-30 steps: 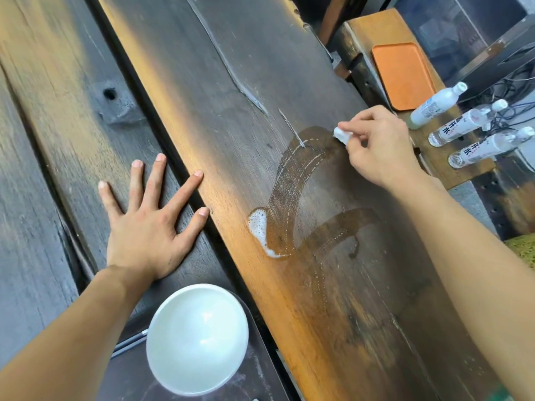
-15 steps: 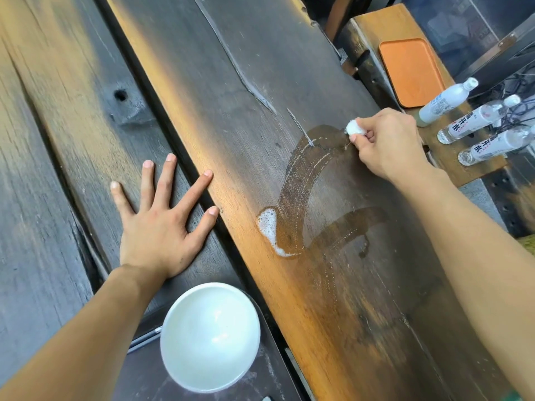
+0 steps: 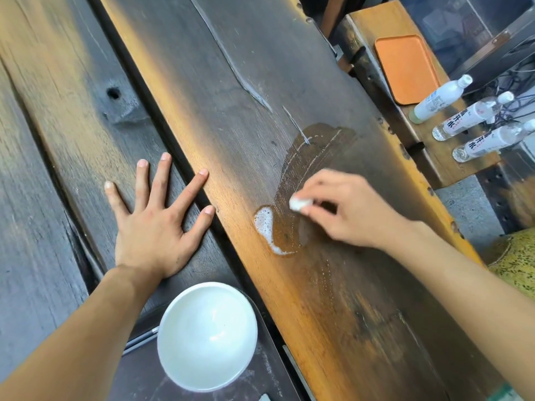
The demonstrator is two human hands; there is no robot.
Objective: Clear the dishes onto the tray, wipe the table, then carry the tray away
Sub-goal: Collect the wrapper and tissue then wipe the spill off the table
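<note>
My right hand pinches a small white wad of tissue and presses it on the dark wooden table, inside a wet smear. A foamy white puddle lies just left of the wad. My left hand rests flat on the table with fingers spread, holding nothing. A white bowl sits on a dark tray at the near edge, with thin metal utensils poking out from under the bowl's left side.
An orange tray lies on a wooden bench at the far right, with three plastic water bottles beside it. A yellow-green object sits at the right edge. Cables lie behind the bottles.
My right hand has swept the tissue from the far end of the wet smear down toward me, close to the foamy puddle. My left hand has stayed flat.
</note>
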